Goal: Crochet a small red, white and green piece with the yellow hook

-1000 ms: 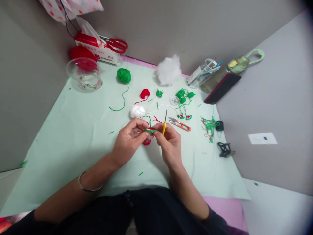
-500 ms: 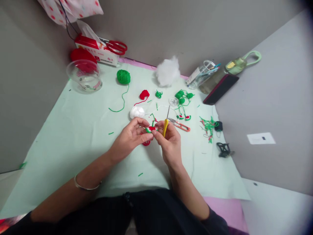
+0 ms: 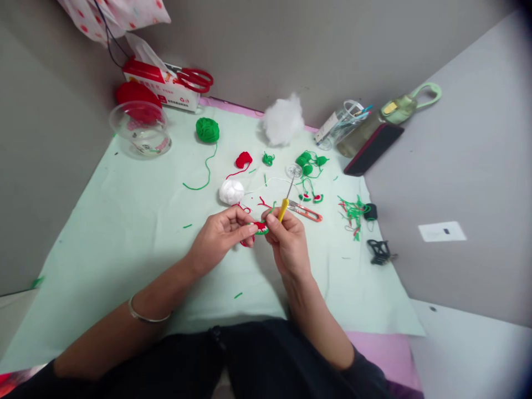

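Between my two hands is a small crocheted watermelon slice (image 3: 261, 228), red with a white and green edge. My left hand (image 3: 220, 237) pinches its left end between thumb and fingers. My right hand (image 3: 286, 238) grips its right end and also holds a yellow-handled crochet hook (image 3: 284, 209), its metal tip pointing up and away. A short green yarn end sticks up by my right fingertips. Red yarn (image 3: 248, 240) lies partly hidden behind my left fingers. Just beyond my hands are a white yarn ball (image 3: 231, 192) and orange thread snips (image 3: 305, 211).
Farther back lie a green yarn ball (image 3: 207, 130), white stuffing (image 3: 284, 119), green crocheted pieces (image 3: 307, 163) and two small finished slices (image 3: 318, 198). A plastic cup (image 3: 152, 145), tissue box (image 3: 178, 95), bottle (image 3: 361, 133) and phone (image 3: 374, 149) stand along the walls. Yarn scraps (image 3: 352, 210) lie right.
The watermelon slice has been turned, so its green edge now faces toward me. My right fingers have shifted on it, and the hook leans a little more to the right.
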`<action>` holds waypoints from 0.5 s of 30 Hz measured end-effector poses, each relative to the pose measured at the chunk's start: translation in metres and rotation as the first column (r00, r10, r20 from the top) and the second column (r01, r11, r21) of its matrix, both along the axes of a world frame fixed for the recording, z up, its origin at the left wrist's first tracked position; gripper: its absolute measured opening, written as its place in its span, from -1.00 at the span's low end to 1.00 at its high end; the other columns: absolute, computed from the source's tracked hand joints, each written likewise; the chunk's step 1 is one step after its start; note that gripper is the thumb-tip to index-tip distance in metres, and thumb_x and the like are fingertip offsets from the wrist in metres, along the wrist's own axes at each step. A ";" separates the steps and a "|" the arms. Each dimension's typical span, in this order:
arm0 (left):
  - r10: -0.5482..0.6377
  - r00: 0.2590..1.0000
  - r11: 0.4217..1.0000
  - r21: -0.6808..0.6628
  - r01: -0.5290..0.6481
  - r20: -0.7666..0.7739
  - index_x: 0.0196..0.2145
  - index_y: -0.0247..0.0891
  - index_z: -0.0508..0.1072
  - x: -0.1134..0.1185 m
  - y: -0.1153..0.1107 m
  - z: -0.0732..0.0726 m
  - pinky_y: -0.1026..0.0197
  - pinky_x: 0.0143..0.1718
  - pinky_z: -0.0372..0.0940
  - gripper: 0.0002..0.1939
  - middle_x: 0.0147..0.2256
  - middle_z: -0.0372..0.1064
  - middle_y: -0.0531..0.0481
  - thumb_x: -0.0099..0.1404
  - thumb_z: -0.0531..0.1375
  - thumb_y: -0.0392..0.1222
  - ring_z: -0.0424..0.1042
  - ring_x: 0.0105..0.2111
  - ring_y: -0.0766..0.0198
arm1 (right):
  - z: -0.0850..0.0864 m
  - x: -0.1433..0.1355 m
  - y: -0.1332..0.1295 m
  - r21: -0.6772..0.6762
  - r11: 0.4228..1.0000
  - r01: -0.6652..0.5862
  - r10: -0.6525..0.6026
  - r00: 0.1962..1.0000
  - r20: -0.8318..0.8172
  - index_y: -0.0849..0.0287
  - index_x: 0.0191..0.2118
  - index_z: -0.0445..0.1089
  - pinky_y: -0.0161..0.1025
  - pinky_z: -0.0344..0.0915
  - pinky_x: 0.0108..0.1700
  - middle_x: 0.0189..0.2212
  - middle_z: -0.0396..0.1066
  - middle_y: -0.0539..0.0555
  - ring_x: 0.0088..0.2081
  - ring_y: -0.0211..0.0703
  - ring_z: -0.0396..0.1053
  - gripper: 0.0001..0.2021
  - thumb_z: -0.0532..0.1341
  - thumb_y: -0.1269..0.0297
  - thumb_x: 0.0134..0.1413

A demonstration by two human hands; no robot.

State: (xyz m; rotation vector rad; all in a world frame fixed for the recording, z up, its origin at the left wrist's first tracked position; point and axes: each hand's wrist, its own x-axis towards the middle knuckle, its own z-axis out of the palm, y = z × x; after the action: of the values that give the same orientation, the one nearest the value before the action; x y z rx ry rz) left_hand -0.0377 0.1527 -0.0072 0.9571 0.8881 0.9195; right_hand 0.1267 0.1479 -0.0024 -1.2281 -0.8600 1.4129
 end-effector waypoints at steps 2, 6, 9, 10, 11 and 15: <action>0.012 1.000 1.000 -0.008 -0.011 0.022 -0.31 -0.26 0.46 0.001 0.000 0.000 0.24 -0.31 0.40 -0.75 -0.51 0.49 0.10 0.25 0.42 -0.09 0.49 -0.46 0.32 | 0.000 0.002 0.001 -0.034 0.999 -0.040 0.039 0.999 -0.032 0.14 -0.39 0.41 -0.30 -0.14 -0.52 -0.60 0.06 -0.17 -0.57 -0.38 -0.14 -0.67 0.43 0.00 -0.01; 0.056 0.997 0.998 -0.025 -0.055 0.047 -0.30 -0.26 0.44 0.002 0.000 -0.003 0.23 -0.32 0.41 -0.75 -0.47 0.46 0.11 0.26 0.40 -0.09 0.50 -0.46 0.31 | 0.004 0.005 0.002 -0.003 0.992 -0.126 0.126 0.991 0.043 0.14 -0.33 0.45 -0.30 -0.10 -0.51 -0.60 0.08 -0.18 -0.57 -0.39 -0.10 -0.67 0.44 -0.01 0.00; 0.073 0.995 0.997 -0.022 -0.072 0.065 -0.27 -0.25 0.44 0.002 0.001 -0.004 0.24 -0.28 0.41 -0.76 -0.37 0.44 0.10 0.27 0.40 -0.10 0.50 -0.38 0.32 | 0.007 0.005 0.001 0.012 0.991 -0.131 0.129 0.986 0.109 0.15 -0.36 0.45 -0.30 -0.02 -0.48 -0.57 0.17 -0.16 -0.55 -0.39 -0.05 -0.71 0.48 0.10 -0.06; 0.068 0.995 0.998 -0.013 -0.067 0.068 -0.26 -0.25 0.45 0.002 0.001 -0.004 0.25 -0.25 0.40 -0.77 -0.34 0.43 0.10 0.28 0.39 -0.11 0.49 -0.35 0.33 | 0.008 0.004 0.000 0.019 0.993 -0.115 0.111 0.985 0.132 0.15 -0.38 0.45 -0.29 0.01 -0.47 -0.57 0.19 -0.15 -0.55 -0.39 -0.04 -0.73 0.48 0.12 -0.06; 0.056 0.996 0.998 -0.003 -0.056 0.070 -0.26 -0.25 0.46 0.002 0.001 -0.004 0.27 -0.22 0.40 -0.79 -0.31 0.42 0.09 0.29 0.38 -0.11 0.48 -0.31 0.34 | 0.009 0.004 -0.001 0.030 0.995 -0.098 0.092 0.983 0.158 0.15 -0.40 0.45 -0.29 0.03 -0.46 -0.56 0.21 -0.14 -0.54 -0.38 -0.02 -0.74 0.47 0.13 -0.05; 0.024 0.996 1.000 0.017 -0.025 0.081 -0.25 -0.24 0.47 0.003 0.001 -0.003 0.27 -0.14 0.38 -0.82 -0.27 0.42 0.07 0.31 0.37 -0.13 0.44 -0.23 0.33 | 0.010 0.002 -0.003 0.055 0.996 -0.068 0.054 0.973 0.223 0.14 -0.42 0.46 -0.29 0.08 -0.44 -0.55 0.25 -0.12 -0.52 -0.36 0.03 -0.79 0.43 0.15 -0.02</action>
State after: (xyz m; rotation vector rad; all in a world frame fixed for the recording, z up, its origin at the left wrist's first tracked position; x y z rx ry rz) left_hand -0.0343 0.1535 -0.0100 0.9197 0.8261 0.9819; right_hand 0.1283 0.1452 0.0076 -1.3383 -1.0946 1.3035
